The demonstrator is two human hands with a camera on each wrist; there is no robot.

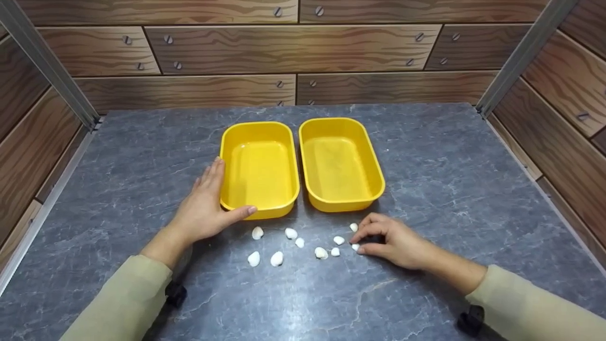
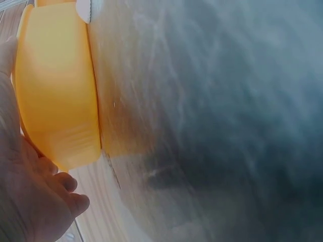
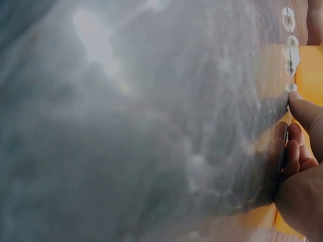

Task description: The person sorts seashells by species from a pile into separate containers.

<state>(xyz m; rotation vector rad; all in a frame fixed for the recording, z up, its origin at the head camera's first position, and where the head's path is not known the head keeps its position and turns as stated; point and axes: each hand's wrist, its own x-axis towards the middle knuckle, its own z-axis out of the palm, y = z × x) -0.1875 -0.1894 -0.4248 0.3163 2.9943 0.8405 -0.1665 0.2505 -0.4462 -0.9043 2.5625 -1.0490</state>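
Grey marble-patterned table [image 1: 450,189] is enclosed by wood-panel walls [image 1: 293,52].

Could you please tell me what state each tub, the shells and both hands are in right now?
Left yellow tub: upright, empty, braced by the left hand.
Right yellow tub: upright, empty, untouched.
White shells: loose on the grey tabletop, none in a tub.
Left hand: fingers straight along the tub's side, thumb at its front corner.
Right hand: fingers curled, tips pinching the rightmost shell.
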